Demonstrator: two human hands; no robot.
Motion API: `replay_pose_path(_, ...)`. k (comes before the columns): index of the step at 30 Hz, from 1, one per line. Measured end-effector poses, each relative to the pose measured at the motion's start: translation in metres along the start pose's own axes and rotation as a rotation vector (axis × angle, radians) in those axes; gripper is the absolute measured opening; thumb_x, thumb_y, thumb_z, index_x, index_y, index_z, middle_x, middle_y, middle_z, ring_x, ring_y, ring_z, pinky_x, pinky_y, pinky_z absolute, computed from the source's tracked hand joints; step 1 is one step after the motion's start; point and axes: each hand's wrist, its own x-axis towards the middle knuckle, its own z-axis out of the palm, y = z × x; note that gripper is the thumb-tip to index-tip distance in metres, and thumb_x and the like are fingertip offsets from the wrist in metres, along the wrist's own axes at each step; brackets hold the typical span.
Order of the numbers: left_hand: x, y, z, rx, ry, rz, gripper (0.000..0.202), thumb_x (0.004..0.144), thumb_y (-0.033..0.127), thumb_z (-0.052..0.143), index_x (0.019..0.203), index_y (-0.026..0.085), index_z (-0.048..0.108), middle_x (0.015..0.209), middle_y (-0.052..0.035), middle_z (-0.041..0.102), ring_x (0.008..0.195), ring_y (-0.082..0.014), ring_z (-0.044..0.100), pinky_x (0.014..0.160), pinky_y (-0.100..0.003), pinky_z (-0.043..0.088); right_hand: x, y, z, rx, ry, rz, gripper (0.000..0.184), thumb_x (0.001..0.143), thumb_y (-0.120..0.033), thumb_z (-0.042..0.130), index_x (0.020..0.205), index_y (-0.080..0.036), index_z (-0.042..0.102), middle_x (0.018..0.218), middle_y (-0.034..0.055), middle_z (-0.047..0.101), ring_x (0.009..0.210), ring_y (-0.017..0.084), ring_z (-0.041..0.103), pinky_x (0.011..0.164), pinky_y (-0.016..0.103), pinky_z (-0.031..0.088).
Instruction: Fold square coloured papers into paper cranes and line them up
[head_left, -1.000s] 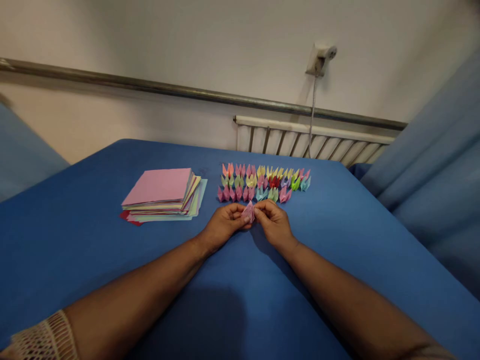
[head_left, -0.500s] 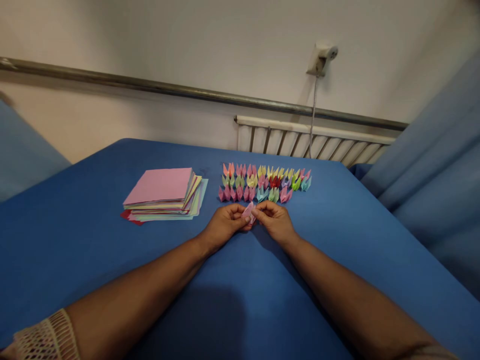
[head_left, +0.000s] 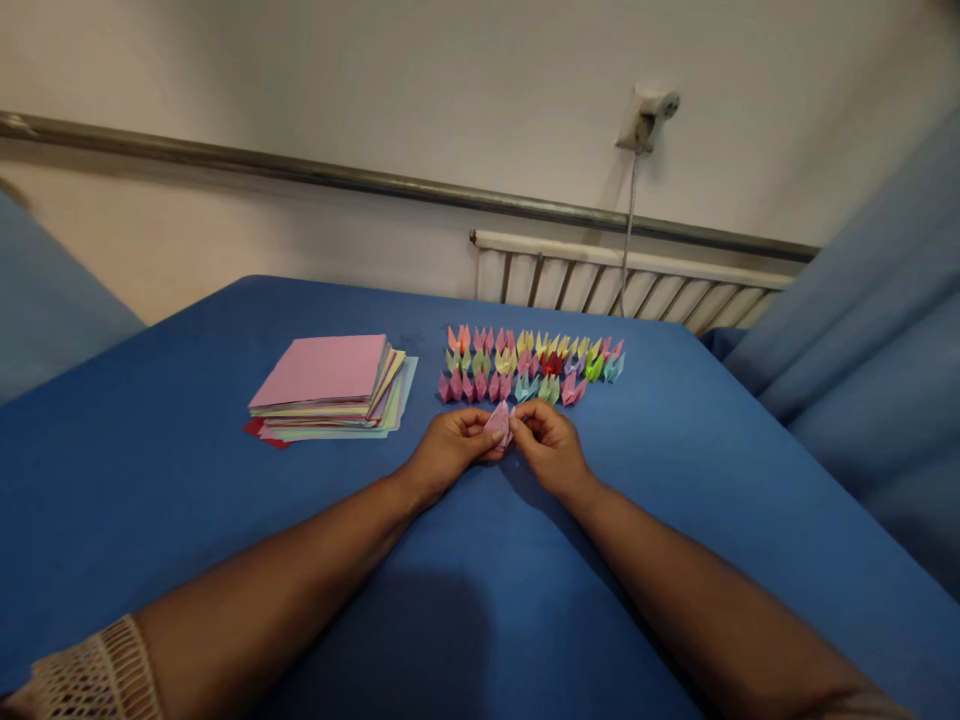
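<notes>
A small piece of folded pink paper (head_left: 499, 424), pointed at its top, is held between my two hands just above the blue surface. My left hand (head_left: 452, 446) pinches it from the left, thumb across its front. With thumb and forefinger, my right hand (head_left: 551, 442) grips its right edge. Right behind the hands stand folded paper cranes (head_left: 551, 364) in three rows, in pink, yellow, green, red, purple and blue. A stack of coloured paper (head_left: 322, 372), pink sheet on top, lies to the left of my left hand.
The blue covered table (head_left: 225, 520) reaches back to the wall. Behind it are a metal rail (head_left: 360, 180), a white radiator (head_left: 585, 272) and a socket (head_left: 642, 118) with a hanging cord. Blue curtains (head_left: 885, 340) hang at the right, with more blue cloth at the left.
The pink paper now shows more of its pointed front face. My right fingers have shifted slightly to the right, from its front to its right edge. The left hand stays in place.
</notes>
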Motion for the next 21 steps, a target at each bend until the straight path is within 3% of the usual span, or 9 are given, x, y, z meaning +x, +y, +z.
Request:
replay_pose_path(12,0.001,0.000,0.000,0.087,0.027,0.068,0.036,0.063,0.040,0.079,0.081,0.012,0.065,0.069,0.0000,0.065,0.058,-0.0083,0.059,0.060,-0.020,0.049,0.000,-0.005,0.001,0.133,0.012,0.070,0.016,0.080,-0.036,0.062,0.080,-0.021,0.058,0.066,-0.0047,0.053,0.055,0.009,0.050,0.054,0.022,0.041)
replay_pose_path(18,0.002,-0.004,-0.002,0.259,0.012,0.164,0.033,0.072,0.045,0.071,0.076,0.013,0.064,0.064,0.0008,0.062,0.054,-0.0088,0.053,0.056,-0.021,0.045,-0.001,-0.016,-0.004,-0.137,0.097,-0.205,0.013,0.081,-0.026,0.063,0.093,-0.022,0.062,0.092,0.0031,0.060,0.079,0.015,0.058,0.074,0.029,0.048)
replay_pose_path(21,0.002,-0.009,-0.005,0.389,-0.009,0.223,0.027,0.076,0.042,0.067,0.078,0.015,0.065,0.064,0.0015,0.061,0.059,-0.0111,0.055,0.059,-0.022,0.044,0.000,-0.019,-0.007,-0.257,0.084,-0.302,0.011,0.082,-0.024,0.061,0.092,-0.023,0.064,0.094,0.0044,0.059,0.089,0.018,0.058,0.080,0.033,0.048)
